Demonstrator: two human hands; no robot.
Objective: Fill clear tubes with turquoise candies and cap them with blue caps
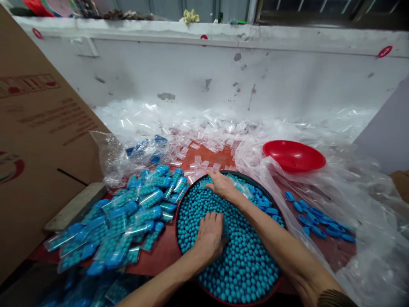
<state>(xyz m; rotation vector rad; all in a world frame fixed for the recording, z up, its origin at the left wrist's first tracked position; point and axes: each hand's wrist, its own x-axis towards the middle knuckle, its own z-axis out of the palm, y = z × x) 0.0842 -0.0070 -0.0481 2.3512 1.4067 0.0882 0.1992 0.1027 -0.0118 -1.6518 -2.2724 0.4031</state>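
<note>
A round tub (176,226) full of small blue balls (246,256) stands in front of me. My left hand (211,234) is down among the balls, its fingers curled around a clear case (226,228) that is only partly visible. Over the tub's far rim reaches my right hand (220,185), fingers spread, near small clear pieces (198,164) on the table. Blue caps (263,202) and clear cases lie on the balls at the tub's right side. Left of the tub is a pile of filled clear cases with blue caps (128,217).
A cardboard box (41,128) rises at the left. A red bowl (294,156) rests on plastic sheeting (377,204) at the right, with loose blue caps (315,219) nearer me. Behind is a white wall (204,72).
</note>
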